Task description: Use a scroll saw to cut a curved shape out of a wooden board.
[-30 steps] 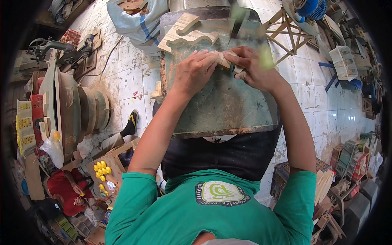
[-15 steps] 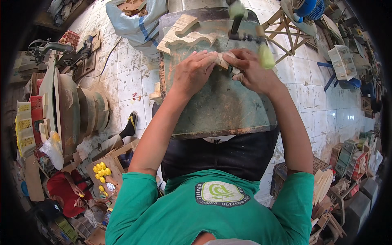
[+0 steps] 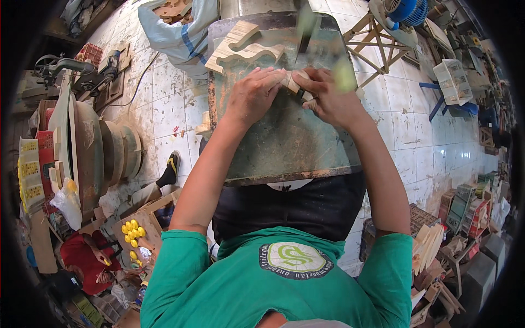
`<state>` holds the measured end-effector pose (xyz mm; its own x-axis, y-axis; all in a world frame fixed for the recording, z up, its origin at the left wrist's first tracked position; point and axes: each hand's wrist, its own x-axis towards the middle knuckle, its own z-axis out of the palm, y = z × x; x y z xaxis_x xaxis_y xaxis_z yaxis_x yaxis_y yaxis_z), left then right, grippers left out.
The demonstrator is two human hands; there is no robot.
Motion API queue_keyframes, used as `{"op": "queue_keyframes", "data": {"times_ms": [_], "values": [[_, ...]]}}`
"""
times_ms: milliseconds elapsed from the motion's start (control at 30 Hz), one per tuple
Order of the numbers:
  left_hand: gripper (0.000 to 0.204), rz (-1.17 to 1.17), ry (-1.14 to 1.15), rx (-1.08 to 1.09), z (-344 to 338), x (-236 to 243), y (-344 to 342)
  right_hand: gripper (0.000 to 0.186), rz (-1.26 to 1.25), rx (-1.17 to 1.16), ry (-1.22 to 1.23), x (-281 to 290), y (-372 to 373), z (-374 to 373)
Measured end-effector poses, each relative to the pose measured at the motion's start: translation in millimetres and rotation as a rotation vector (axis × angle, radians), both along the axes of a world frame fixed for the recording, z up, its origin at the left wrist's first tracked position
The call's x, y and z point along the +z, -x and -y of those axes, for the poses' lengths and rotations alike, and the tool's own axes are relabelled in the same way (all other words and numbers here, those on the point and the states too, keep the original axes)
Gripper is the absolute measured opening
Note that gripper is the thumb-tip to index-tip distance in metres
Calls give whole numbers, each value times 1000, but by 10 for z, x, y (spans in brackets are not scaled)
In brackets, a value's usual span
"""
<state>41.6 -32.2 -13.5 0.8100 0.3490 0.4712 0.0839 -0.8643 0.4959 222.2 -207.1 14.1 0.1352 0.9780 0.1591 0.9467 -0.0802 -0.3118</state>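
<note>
A small pale wooden block [image 3: 292, 84] lies on the worn green metal table [image 3: 284, 145] of a machine. My left hand [image 3: 254, 95] presses it from the left, fingers together. From the other side my right hand [image 3: 330, 97] grips it with thumb and fingers, which hide part of it. Just beyond the right fingers stands a dark upright machine part [image 3: 304, 38]. Motion-smeared pale green parts [image 3: 344, 75] show beside my right hand. A wooden piece with a wavy cut edge [image 3: 240, 48] rests at the table's far left.
A white sack [image 3: 180, 41] with wood scraps stands beyond the table's left corner. Large round machine wheels [image 3: 87, 153] are at the left. A person in red [image 3: 82, 262] sits lower left, near yellow objects [image 3: 134, 232]. A wooden stand [image 3: 377, 46] carries a blue fan [image 3: 404, 11] at right.
The whole view has shifted slightly. Both hands stay on the wooden block, with little visible movement on the table. The green machine parts have changed position and look more blurred.
</note>
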Motion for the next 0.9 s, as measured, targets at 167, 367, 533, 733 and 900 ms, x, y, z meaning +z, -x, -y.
{"op": "queue_keyframes", "data": {"times_ms": [167,367,533,733,900], "values": [[30,-10,-6,-10,-17,-14,-10,74,41,-56,87,53,51,-1],[30,2,-36,-10,-18,-48,-15,72,77,-92,126,91,109,-11],[29,28,-52,-15,-31,-69,-35,69,57,-130,166,121,149,-6],[27,5,-76,-22,-49,-58,-44,66,101,-163,144,136,214,13],[27,0,-70,-30,-75,-74,-61,67,76,-205,253,161,225,-1]]}}
